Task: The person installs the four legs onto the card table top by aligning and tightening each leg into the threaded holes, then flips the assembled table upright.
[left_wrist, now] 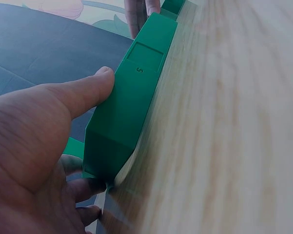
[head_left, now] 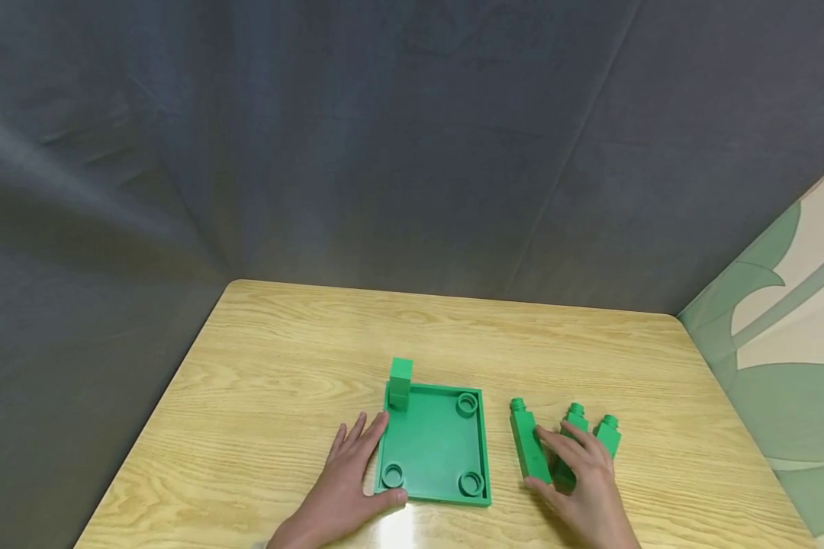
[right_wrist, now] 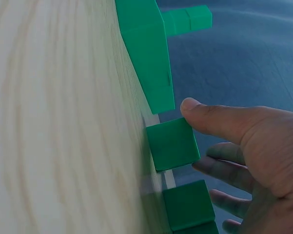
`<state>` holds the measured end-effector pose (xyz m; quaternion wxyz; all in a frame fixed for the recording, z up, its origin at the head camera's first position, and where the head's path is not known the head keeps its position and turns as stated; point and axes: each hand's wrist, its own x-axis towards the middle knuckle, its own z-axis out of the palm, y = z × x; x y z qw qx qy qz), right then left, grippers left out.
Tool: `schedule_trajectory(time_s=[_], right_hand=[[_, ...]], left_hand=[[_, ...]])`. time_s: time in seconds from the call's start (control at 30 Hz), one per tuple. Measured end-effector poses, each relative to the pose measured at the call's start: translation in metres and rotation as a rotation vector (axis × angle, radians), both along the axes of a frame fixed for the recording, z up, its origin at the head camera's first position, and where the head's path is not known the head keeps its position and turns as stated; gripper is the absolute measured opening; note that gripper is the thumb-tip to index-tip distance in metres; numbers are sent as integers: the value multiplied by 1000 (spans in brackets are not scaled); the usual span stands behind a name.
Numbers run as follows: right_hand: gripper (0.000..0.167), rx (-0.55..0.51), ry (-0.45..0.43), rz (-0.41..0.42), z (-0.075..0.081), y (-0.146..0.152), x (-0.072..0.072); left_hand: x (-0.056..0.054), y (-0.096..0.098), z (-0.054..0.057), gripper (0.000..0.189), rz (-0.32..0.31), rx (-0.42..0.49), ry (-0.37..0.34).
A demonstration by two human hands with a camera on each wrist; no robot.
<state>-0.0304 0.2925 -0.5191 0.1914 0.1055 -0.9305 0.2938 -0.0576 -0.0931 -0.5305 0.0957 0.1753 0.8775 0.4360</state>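
Observation:
A green square tray with a raised rim lies on the table, round sockets in three corners. From its far left corner rises a green post. At the near left corner my left hand touches the tray, fingers along the left side and thumb at the front rim. Right of the tray, my right hand pinches a lying green post with a ridged peg. In the right wrist view, thumb and fingers sit on opposite sides of the post's square end.
Two more green posts, a middle one and an outer one, lie partly hidden by the right hand. The wooden table meets a dark curtain behind. A leaf-patterned surface stands at the right.

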Motion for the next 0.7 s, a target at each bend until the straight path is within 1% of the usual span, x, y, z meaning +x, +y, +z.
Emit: schedule_trajectory(time_s=[0.13,0.3,0.43,0.57,0.7], right_hand=[[80,15,1,21,-1,-3,1],[85,21,30,39,0,-6,3],[90,46,71,12,-1,-6,4],[93,120,103,-22,-3,-6,5],[95,208,122,-9,-7,-6,4]], left_hand=[[0,0,0,115,2,-2,-1],[1,1,1,114,3,7,-4],[0,1,1,113,0,10,-5],[0,1,2,113,1,6,-8],[0,1,2,113,3,5,-5]])
